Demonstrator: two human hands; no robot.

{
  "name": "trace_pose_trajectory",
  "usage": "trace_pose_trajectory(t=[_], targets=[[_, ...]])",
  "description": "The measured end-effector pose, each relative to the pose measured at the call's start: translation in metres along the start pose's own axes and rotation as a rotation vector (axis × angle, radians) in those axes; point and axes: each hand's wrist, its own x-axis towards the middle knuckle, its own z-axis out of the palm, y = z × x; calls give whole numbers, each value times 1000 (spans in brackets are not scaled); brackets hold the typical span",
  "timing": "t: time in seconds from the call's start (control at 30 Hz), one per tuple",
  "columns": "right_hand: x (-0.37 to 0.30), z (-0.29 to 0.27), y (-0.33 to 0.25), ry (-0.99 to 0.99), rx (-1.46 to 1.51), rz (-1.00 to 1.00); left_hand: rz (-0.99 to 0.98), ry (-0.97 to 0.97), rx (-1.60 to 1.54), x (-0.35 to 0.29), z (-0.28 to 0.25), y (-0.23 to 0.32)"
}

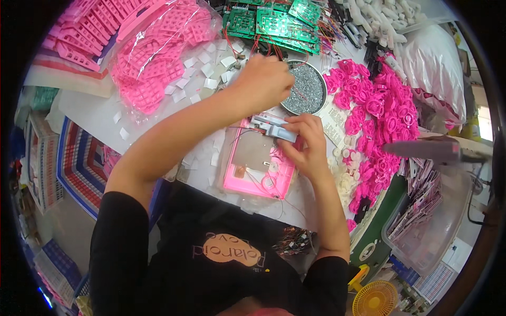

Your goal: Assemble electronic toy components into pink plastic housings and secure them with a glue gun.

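Observation:
My left hand [263, 84] is closed beside the left rim of a round bowl [324, 87] filled with small silvery metal pieces. What its fingers hold, if anything, is hidden. With thumb and fingers, my right hand [310, 145] grips a grey plastic part [280, 131] over the upper end of a pink plastic case [229, 180]. The case lies on the table with its inside facing up. A grey panel [252, 151], thin wires and a pink ring [269, 181] show in it.
Pink molded parts in a clear bag [153, 68] lie at far left, green circuit boards [271, 23] at the back. Pink rose-shaped parts [371, 110] are heaped on the right. A blurred elongated object [421, 150] juts in there, above a clear bin [429, 239].

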Motion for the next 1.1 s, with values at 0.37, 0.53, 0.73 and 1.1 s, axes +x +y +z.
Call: trace_pose_trajectory(t=[0.37, 0.53, 0.73, 1.1], targets=[[-36, -60, 49, 405, 805, 138, 11, -70, 196, 20, 15, 9], [64, -82, -100, 140, 1182, -204, -3, -80, 159, 18, 10, 14], [56, -77, -87, 224, 1178, 110, 167, 151, -98, -34, -32, 34], [32, -46, -90, 324, 1127, -138, 102, 129, -376, -79, -29, 66]])
